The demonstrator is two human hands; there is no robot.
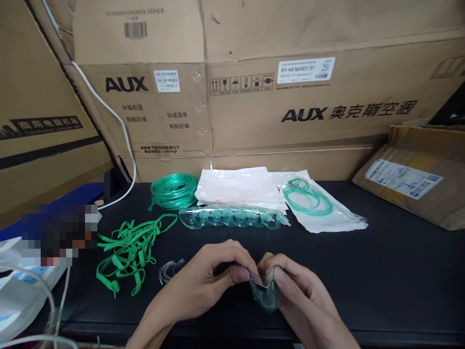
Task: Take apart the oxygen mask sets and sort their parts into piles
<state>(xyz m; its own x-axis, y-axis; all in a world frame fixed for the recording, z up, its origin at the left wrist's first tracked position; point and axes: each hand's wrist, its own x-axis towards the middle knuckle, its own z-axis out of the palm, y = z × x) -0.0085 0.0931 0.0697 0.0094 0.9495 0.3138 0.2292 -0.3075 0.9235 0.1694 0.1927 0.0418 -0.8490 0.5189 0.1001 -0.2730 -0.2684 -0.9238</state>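
Observation:
Close to the table's front edge, both hands grip one clear green oxygen mask (268,299). My left hand (218,271) is closed, with thumb and index finger pinching at the mask's rim. There a thin strip (258,285), dark and shiny, shows along the rim; whether it is fixed to the mask I cannot tell. The fingers of my right hand (290,278) are closed round the rim on the other side, thumb toward me. Left of my left hand lies a small bunch of thin silvery strips (167,271), partly hidden by that hand.
Beyond the hands lies a row of nested masks (228,216). Behind it are white pouches (236,186), coiled green tubing (174,190) and a packed tube (308,201). Green elastic straps (127,247) lie left. Cardboard boxes (247,126) wall the back; another carton (414,169) stands right.

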